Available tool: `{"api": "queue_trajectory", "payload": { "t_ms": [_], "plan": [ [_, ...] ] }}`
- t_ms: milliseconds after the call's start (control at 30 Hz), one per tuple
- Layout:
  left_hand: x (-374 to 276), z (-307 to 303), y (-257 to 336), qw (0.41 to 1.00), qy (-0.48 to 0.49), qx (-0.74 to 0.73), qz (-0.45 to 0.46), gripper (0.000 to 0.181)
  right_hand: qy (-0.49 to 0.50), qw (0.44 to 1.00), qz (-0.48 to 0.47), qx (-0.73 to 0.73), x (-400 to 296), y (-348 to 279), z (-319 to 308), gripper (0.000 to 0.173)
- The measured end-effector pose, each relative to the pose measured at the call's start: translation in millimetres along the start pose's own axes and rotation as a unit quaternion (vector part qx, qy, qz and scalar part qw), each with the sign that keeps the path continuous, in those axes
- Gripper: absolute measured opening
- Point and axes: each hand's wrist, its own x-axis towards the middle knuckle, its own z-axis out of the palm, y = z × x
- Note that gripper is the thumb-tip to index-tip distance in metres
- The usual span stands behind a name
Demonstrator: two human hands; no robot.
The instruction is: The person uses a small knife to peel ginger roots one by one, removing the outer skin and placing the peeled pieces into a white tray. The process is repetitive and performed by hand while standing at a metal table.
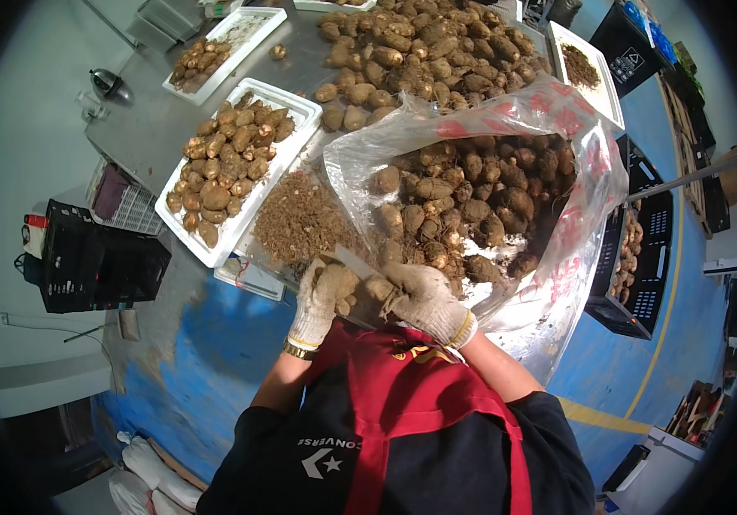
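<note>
My left hand (326,297), in a soiled white knit glove, is curled at the table's near edge. Its dirt-brown fingers hide whatever may be inside. Just beyond it shows a flat grey piece (355,262), perhaps a blade; I cannot tell which hand it belongs to. My gloved right hand (429,297) grips a brown taro corm (378,288), close beside the left fingers. Past the right hand, a clear plastic bag (510,116) with red printing lies open, full of hairy, earthy taro corms (471,187). Brown root trimmings (304,215) are heaped beyond my left hand.
A white foam tray (249,248) of taro corms stands left, with another foam tray (259,29) behind. A large taro pile (420,51) covers the metal table's (140,119) far side. At right are a foam tray with debris (610,96) and black crates (648,257) on the floor.
</note>
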Motion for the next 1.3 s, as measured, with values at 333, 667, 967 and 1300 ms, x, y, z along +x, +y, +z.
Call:
{"api": "queue_trajectory", "payload": {
  "t_ms": [333, 667, 967, 1300],
  "plan": [
    [-1, 13, 26, 0.990, -0.055, 0.107, 0.070, 0.040, -0.029, 0.998, 0.043, 0.023, 0, -2, 0, 0.033],
    [-16, 28, 46, 0.985, -0.081, 0.118, 0.093, 0.054, -0.050, 0.998, 0.047, 0.011, -9, -7, -15, 0.037],
    [-8, 18, 29, 0.989, -0.084, 0.055, 0.112, 0.056, -0.026, 0.994, 0.102, -0.019, -12, -11, -27, 0.032],
    [11, 2, -3, 0.991, -0.082, -0.103, 0.023, 0.044, 0.016, 0.992, 0.123, -0.012, -14, -2, -21, 0.029]
  ]
}}
